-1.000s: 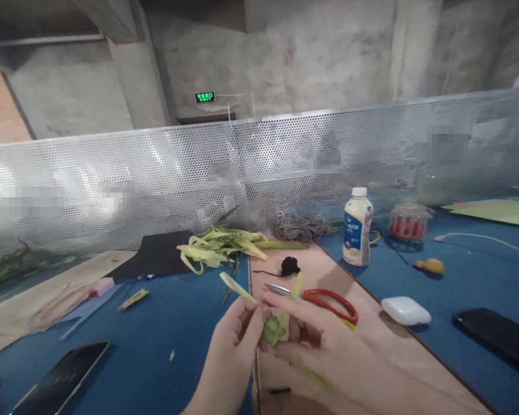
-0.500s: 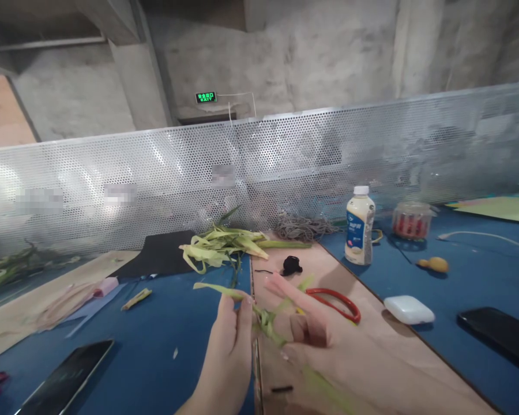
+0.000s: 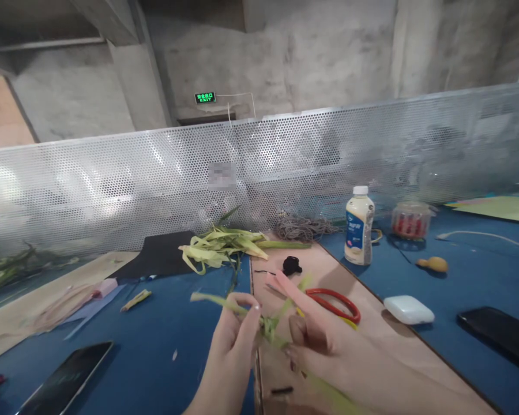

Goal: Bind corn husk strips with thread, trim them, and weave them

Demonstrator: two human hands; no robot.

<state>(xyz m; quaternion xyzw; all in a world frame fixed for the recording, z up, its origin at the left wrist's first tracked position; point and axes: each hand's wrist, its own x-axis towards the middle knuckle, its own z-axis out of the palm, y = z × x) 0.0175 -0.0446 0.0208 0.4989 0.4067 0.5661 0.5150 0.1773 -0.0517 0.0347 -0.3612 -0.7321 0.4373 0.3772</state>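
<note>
Between my hands is a small woven piece of pale green leaf strips (image 3: 269, 329), its loose ends sticking out to several sides. My left hand (image 3: 237, 331) pinches one strip between thumb and fingers, with the strip's end pointing left. My right hand (image 3: 324, 340) grips the piece from the other side, index finger stretched forward; a long strip trails below this hand toward the front edge. Just behind the right hand lie red-handled scissors (image 3: 335, 302), partly hidden by it. A black ball of yarn (image 3: 291, 265) rests beyond the fingers.
A heap of green husk leaves (image 3: 225, 245) and grey string (image 3: 305, 226) lie at the back. To the right are a milk bottle (image 3: 358, 227), a white case (image 3: 409, 309), a small gourd (image 3: 433, 264) and a black phone (image 3: 497, 334). Another phone (image 3: 67, 377) lies left.
My left hand has drawn its strip out leftward from the woven piece, and the strip has swung lower. My right hand keeps hold of the piece with little movement.
</note>
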